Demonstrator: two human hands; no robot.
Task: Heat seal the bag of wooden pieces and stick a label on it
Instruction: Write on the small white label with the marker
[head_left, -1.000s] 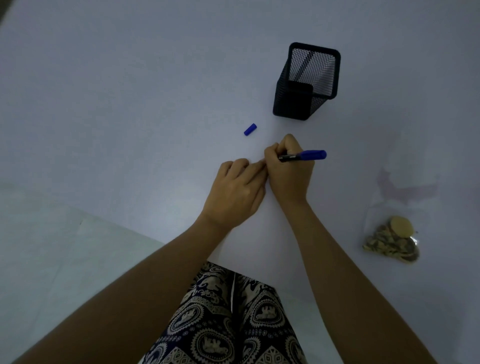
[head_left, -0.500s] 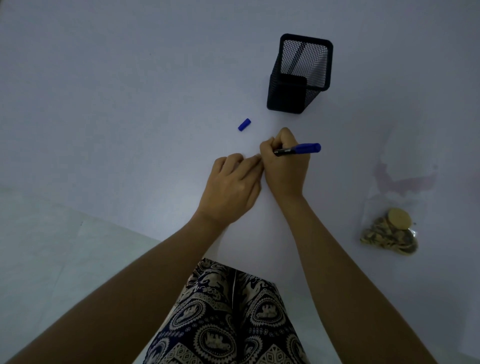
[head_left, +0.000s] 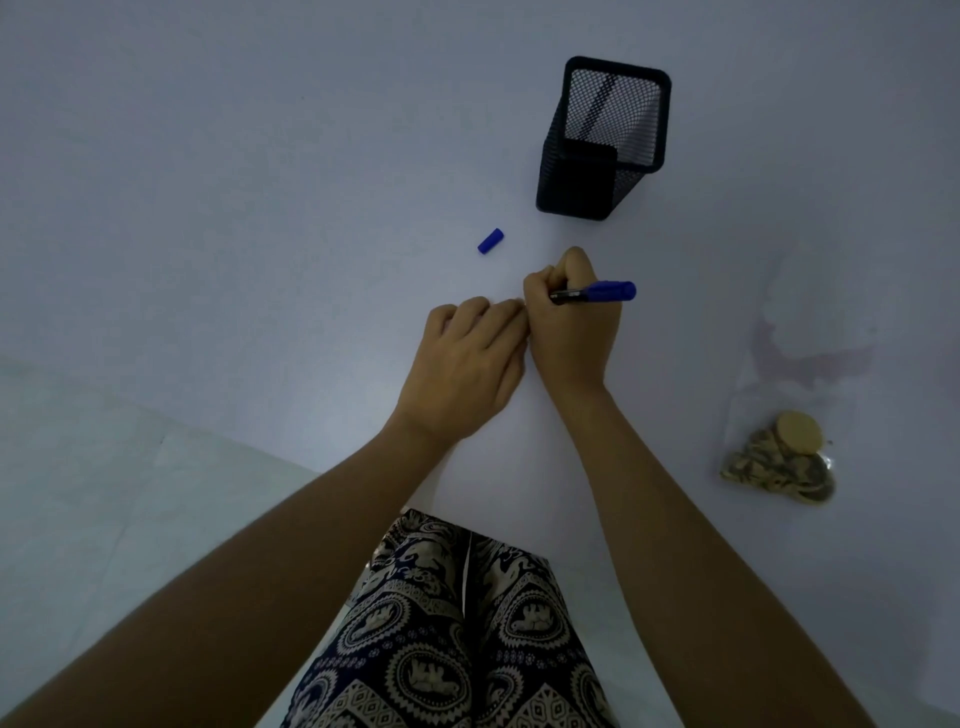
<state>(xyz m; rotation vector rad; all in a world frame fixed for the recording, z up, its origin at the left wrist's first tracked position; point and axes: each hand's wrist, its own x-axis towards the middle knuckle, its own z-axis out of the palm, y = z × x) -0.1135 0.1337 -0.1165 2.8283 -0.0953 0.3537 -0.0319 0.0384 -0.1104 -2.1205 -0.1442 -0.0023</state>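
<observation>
A clear plastic bag of wooden pieces (head_left: 779, 457) lies on the white table (head_left: 260, 208) at the right, away from both hands. My right hand (head_left: 571, 332) grips a blue marker (head_left: 597, 292), its tip pointing down and left, hidden behind the fingers. My left hand (head_left: 467, 364) rests on the table right beside it, fingers curled down against the surface. Whatever lies under the fingertips is hidden; I cannot see a label. The marker's blue cap (head_left: 490, 241) lies loose on the table above the hands.
A black mesh pen holder (head_left: 602, 140) stands at the back, right of centre, with a dark pen inside. The table's near edge runs diagonally at lower left over a pale floor. Patterned trousers show at the bottom centre.
Both hands stay together at the same spot on the table, the marker shifting only slightly. The view has drifted a little.
</observation>
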